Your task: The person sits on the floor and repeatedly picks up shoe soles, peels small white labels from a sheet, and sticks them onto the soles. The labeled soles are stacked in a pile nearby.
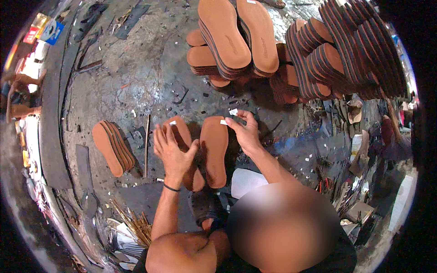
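Two brown shoe insoles lie side by side on the dark floor in front of me. My left hand (173,152) is over the left insole (195,179), fingers spread, covering its middle. A small white label sits near that insole's far end. Beside the right insole (214,152), my right hand (246,133) has a small white label (233,112) at its fingertips. Its thumb touches the insole's far right edge, by another white label (224,122). Whether the fingers also grip the insole's edge cannot be made out.
A short stack of insoles (111,148) leans at the left, near a thin stick (147,145). Tall insole stacks (225,36) stand at the far side, with more piles (359,50) at far right. A white sheet (246,182) lies by my right forearm. Scraps litter the floor.
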`<state>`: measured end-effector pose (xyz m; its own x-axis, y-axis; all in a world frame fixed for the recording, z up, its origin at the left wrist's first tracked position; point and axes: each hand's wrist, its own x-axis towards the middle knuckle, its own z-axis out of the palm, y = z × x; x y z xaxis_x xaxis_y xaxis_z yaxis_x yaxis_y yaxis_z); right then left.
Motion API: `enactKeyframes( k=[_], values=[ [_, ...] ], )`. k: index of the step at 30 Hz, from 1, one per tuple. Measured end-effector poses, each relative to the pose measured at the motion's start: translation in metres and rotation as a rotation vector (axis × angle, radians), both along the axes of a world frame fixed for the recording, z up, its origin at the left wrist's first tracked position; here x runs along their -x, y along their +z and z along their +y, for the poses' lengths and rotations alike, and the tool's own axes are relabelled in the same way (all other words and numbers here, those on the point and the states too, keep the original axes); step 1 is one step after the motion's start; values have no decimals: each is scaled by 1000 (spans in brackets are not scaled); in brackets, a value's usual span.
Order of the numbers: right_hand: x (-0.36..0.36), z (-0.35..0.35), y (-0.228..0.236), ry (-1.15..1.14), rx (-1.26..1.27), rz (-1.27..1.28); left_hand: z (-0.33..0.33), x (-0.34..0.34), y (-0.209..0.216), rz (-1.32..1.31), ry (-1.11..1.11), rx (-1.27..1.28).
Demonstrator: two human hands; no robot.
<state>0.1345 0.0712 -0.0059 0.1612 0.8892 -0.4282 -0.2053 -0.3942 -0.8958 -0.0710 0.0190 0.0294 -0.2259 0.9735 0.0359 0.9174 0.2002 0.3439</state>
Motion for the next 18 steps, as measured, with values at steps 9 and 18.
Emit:
enactKeyframes(
  k=[9,18],
  values=[
    [15,11,-28,240,-425,-658,0,-65,-28,-190,-365,6],
    [-3,2,-12,-49,171,65,-3,-36,-1,-307,-177,-75]
  ],
)
